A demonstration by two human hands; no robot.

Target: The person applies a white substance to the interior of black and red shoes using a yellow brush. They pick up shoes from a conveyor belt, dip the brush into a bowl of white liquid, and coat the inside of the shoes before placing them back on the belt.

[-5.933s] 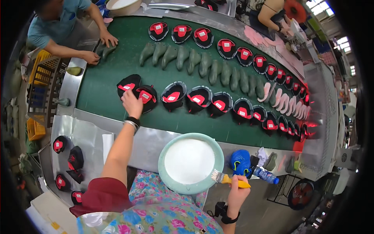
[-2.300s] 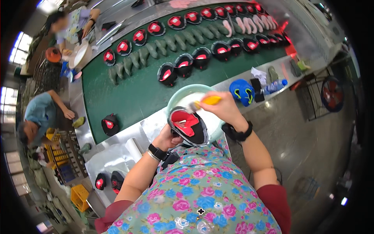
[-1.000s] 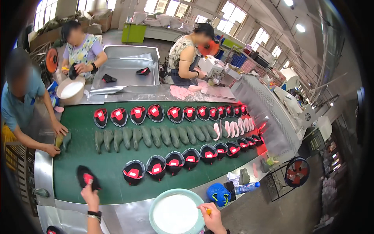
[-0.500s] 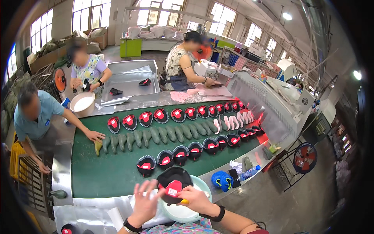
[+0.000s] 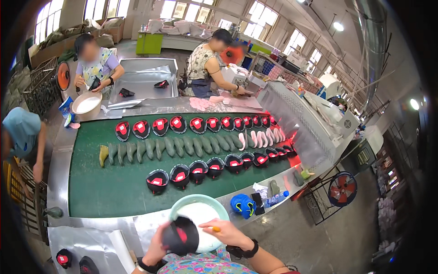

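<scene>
My left hand (image 5: 157, 244) grips a black shoe upper (image 5: 186, 235) with a red patch inside, low in front of my body. It is smeared by motion. My right hand (image 5: 230, 233) pinches a thin tool with a yellow-orange handle (image 5: 216, 229); its working end cannot be made out. That hand is over the right side of a pale green basin (image 5: 196, 197) of white liquid (image 5: 200, 213), and the upper overlaps the basin's near left side. Beyond, black uppers with red insides (image 5: 157, 180) stand in two rows on a green conveyor belt (image 5: 105, 196).
Green shoe lasts (image 5: 169, 147) and pink strips (image 5: 260, 138) line the belt's middle. Blue yarn-like bundle (image 5: 243, 205), phone (image 5: 258, 203) and bottle (image 5: 277, 199) lie right of the basin. Two uppers (image 5: 64, 258) rest lower left. Co-workers (image 5: 98, 68) stand across and left; a fan (image 5: 342, 188) stands right.
The shoe upper has passed from my right hand to my left, which was spread open. My right hand keeps the yellow-handled tool. At left, a co-worker's hand has left the belt.
</scene>
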